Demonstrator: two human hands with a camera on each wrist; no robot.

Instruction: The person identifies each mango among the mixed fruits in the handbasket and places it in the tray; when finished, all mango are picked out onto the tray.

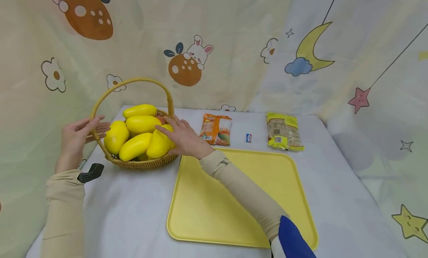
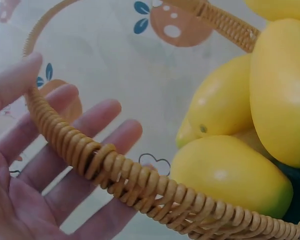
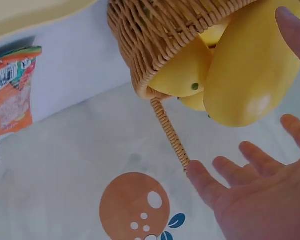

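A wicker basket [image 1: 147, 164] with a tall arched handle [image 1: 133, 80] stands at the left of the table, heaped with yellow mangoes [image 1: 135, 146]. At its left side is my left hand [image 1: 76, 134]; in the left wrist view its fingers [image 2: 102, 116] stretch out behind the handle's foot, with the thumb beside the handle. My right hand [image 1: 187, 138] reaches over the basket's right side, fingers spread beside a mango [image 3: 252, 65] and the handle's other foot. Whether it touches either, I cannot tell. Part of something red shows behind the mangoes in the head view.
A yellow tray [image 1: 207, 213] lies at the middle of the white-covered table [image 1: 127, 213], under my right forearm. Behind it are an orange snack packet [image 1: 215, 129], a small blue-and-red packet [image 1: 249, 138] and a yellow-and-brown bag [image 1: 285, 131]. Patterned curtains enclose the table.
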